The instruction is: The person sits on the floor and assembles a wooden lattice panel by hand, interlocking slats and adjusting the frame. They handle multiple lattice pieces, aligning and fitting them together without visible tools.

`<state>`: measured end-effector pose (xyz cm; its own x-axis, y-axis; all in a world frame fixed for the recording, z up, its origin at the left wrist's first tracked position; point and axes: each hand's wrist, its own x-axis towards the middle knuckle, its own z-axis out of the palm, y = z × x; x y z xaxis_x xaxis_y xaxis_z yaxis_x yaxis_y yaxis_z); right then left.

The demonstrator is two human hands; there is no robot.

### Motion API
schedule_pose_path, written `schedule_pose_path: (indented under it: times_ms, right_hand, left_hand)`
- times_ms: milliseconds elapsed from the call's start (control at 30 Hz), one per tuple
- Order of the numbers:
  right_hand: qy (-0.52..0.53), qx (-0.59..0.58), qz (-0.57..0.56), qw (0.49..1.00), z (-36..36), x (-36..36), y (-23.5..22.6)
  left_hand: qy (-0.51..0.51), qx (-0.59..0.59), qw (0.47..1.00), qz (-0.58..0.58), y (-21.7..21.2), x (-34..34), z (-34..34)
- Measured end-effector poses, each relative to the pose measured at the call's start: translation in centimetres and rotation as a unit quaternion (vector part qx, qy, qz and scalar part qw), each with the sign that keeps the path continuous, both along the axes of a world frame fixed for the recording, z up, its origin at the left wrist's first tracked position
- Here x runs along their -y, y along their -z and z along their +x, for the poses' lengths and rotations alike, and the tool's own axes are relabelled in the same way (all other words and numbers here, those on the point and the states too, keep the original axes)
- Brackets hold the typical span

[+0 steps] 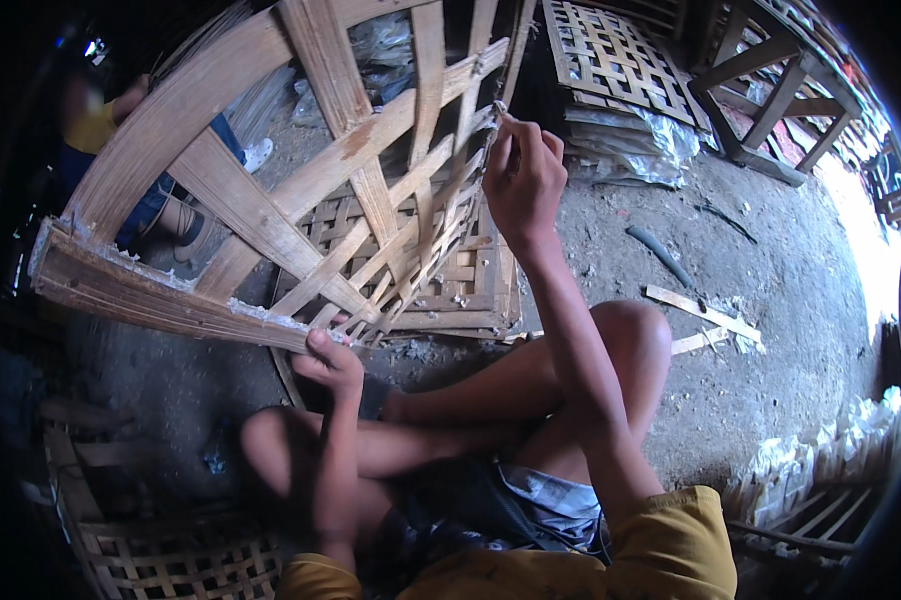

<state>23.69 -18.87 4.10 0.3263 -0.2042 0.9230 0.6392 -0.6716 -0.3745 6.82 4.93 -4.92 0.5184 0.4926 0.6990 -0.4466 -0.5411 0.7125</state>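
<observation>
I sit cross-legged on the ground with a half-woven bamboo basket tilted up in front of me. My left hand grips its thick bundled rim near the lower edge. My right hand is raised at the basket's far side, fingers closed on a thin bamboo strip that runs down through the open lattice. A flat woven bamboo mat lies on the ground under the basket.
A stack of woven lattice panels and a wooden frame stand at the back right. Another person sits at the upper left. Loose bamboo slats and a dark curved blade lie on the dirt. A woven basket is at my lower left.
</observation>
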Motion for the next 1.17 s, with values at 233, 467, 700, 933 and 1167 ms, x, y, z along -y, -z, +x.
schedule_pose_path:
  times_ms: [233,467,700,933,1167]
  right_hand:
    - [-0.036,-0.023,0.001,0.999,-0.4,-1.0,2.5]
    - [0.033,0.042,0.048,0.997,-1.3,-0.2,-2.2]
    - [0.044,0.072,0.024,0.996,-0.8,-0.1,-2.5]
    - [0.070,0.099,0.018,0.992,-1.2,0.6,-3.4]
    - [0.067,0.065,0.010,0.996,-0.6,2.0,-2.9]
  left_hand:
    - [-0.023,-0.035,0.998,-0.050,0.1,-0.3,0.0]
    - [-0.026,-0.019,0.999,-0.022,0.4,-0.4,-0.3]
    - [0.002,-0.004,1.000,0.000,0.0,0.1,-0.3]
    - [0.032,0.004,0.999,0.017,1.7,2.0,-0.7]
    - [0.070,0.010,0.996,0.051,2.6,3.6,-0.2]
